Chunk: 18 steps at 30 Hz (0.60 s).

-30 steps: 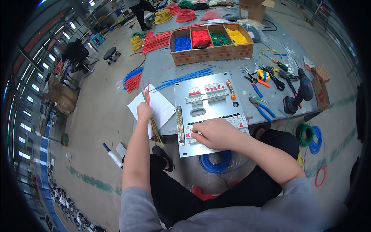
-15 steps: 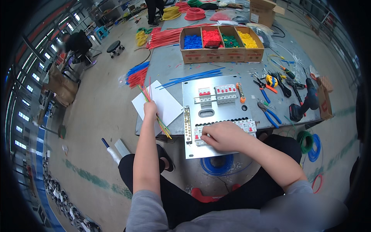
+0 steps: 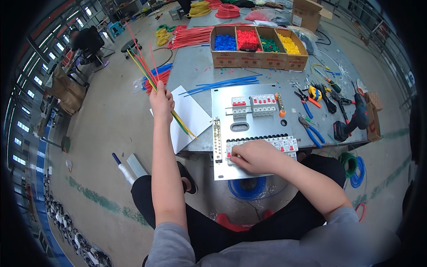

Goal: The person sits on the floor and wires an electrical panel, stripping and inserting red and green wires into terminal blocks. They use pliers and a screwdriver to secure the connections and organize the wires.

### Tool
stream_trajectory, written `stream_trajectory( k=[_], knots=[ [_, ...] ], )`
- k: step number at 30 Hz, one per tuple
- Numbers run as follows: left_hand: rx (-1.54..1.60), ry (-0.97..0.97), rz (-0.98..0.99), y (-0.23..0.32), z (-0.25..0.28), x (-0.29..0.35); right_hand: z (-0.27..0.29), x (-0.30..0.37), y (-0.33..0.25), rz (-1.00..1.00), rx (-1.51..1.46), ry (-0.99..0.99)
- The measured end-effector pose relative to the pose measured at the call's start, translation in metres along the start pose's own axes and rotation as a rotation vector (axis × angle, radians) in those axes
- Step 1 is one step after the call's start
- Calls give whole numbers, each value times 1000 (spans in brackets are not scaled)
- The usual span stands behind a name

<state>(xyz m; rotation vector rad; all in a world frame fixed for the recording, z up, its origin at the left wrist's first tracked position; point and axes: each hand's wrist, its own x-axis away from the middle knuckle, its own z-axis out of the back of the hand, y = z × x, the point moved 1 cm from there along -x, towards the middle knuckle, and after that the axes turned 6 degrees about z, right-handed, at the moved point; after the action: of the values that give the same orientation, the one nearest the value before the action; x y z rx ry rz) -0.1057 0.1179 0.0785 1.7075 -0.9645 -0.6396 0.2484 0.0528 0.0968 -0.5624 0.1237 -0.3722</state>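
My left hand (image 3: pixel 162 102) is closed round a bundle of thin yellow, green and red wires (image 3: pixel 182 124), raised above a white paper sheet (image 3: pixel 184 133). Their long ends fan out upward; shorter ends point down to the right. A silvery metal mounting plate (image 3: pixel 262 127) lies partly over the table's front edge. Along its near side runs a row of circuit breakers (image 3: pixel 287 144). My right hand (image 3: pixel 255 156) rests with curled fingers at the row's left end, hiding part of it; what its fingertips grip is hidden. Left of them stands a brass terminal strip (image 3: pixel 217 142).
More breakers (image 3: pixel 263 103) sit farther back on the plate. Behind stands a cardboard box (image 3: pixel 260 60) of coloured caps. Blue wires (image 3: pixel 222 86) lie in front of it. At right are pliers (image 3: pixel 311 131), a cordless drill (image 3: pixel 353 120) and other tools.
My left hand has risen and shifted slightly left, and the wires' long ends have swung up and left. My right hand stays at the breaker row.
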Motion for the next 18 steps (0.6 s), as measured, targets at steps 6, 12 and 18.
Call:
stream_trajectory(
  k=[6, 12, 18],
  knots=[
    [21, -106, -184, -2, -21, 21, 2, 3, 1, -18, 5, -17],
    [26, -153, -303, -31, -9, 12, 1, 4, 0, 16, -7, -13],
    [29, -205, -288, -42, -9, 15, -1, 5, 1, 27, 15, -28]
  ],
)
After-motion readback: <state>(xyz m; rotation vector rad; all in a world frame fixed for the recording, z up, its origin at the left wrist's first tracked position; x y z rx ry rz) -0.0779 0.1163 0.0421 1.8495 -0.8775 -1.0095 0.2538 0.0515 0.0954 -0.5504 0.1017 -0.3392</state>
